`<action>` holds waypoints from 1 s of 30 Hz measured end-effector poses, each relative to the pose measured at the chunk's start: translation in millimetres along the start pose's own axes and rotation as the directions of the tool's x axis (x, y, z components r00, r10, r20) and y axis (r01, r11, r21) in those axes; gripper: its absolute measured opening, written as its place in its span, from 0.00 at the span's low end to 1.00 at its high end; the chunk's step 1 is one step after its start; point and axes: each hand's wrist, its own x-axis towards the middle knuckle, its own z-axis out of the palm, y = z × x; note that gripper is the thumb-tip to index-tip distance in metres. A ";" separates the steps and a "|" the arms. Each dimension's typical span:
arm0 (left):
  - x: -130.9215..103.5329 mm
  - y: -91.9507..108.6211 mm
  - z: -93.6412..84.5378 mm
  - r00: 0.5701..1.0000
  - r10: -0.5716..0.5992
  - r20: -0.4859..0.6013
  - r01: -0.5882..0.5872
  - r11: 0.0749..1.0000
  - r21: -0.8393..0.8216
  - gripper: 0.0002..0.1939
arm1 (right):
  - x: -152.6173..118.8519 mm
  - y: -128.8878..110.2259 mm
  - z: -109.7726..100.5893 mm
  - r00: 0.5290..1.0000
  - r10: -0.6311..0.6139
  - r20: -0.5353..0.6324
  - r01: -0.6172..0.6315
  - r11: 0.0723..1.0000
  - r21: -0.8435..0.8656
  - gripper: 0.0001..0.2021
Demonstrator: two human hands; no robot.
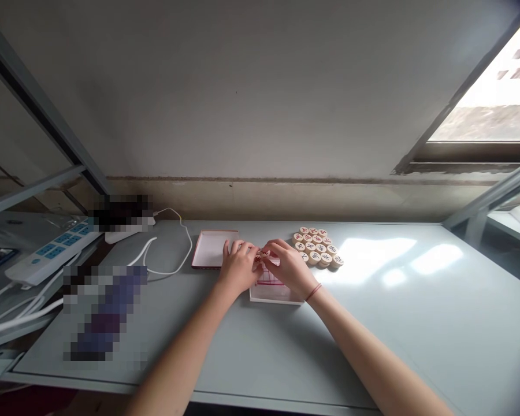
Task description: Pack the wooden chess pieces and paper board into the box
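Observation:
My left hand [240,268] and my right hand [289,267] meet above a shallow white box [277,296]. Between their fingertips are a few round wooden Chinese chess pieces [258,258] with red characters; the fingers hide part of them. Both hands are closed on these pieces. Inside the box lies a sheet with pink-red lines [269,276], partly covered by my right hand. Just beyond that hand, several more Chinese chess pieces [315,247] sit in tight rows, some lettered red and some black. The open box lid [208,249] lies beside my left hand.
On the left of the grey table [251,346] are a white power strip [52,251] with blue sockets and a looping white cable [184,254]. Blurred-out items lie there too. A wall runs along the back edge, and metal frame bars rise at both sides.

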 end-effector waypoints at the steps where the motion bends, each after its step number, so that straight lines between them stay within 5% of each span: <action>1: -0.6 0.0 -0.6 1.000 -0.005 0.017 0.005 1.000 -0.013 0.16 | -0.3 -1.3 0.2 1.000 -0.010 0.004 0.010 1.000 -0.006 0.07; 6: -2.1 -1.6 -5.8 0.995 -0.020 0.102 0.024 0.999 -0.042 0.23 | -1.4 -6.5 -0.8 0.994 -0.076 0.082 0.083 0.993 -0.086 0.07; 14: -1.9 -2.9 -8.4 0.992 -0.031 0.122 0.036 0.999 -0.033 0.17 | 2.5 -5.5 5.5 0.982 -0.062 0.179 0.120 0.937 -0.329 0.07; 19: -2.7 -4.8 -6.9 0.992 -0.042 0.116 0.046 0.998 -0.031 0.16 | 3.9 -7.1 2.0 0.983 -0.052 0.178 0.102 0.953 -0.284 0.05; 25: 0.1 -3.3 -8.3 0.996 -0.029 0.088 0.028 1.000 0.009 0.14 | 29.2 28.4 -43.2 0.966 0.240 -0.102 -0.260 0.912 -0.318 0.12; 30: 2.8 0.7 -8.7 0.997 -0.020 0.071 0.016 0.998 0.064 0.10 | 59.1 58.8 -66.5 0.840 0.543 -0.002 -0.477 0.736 -0.480 0.15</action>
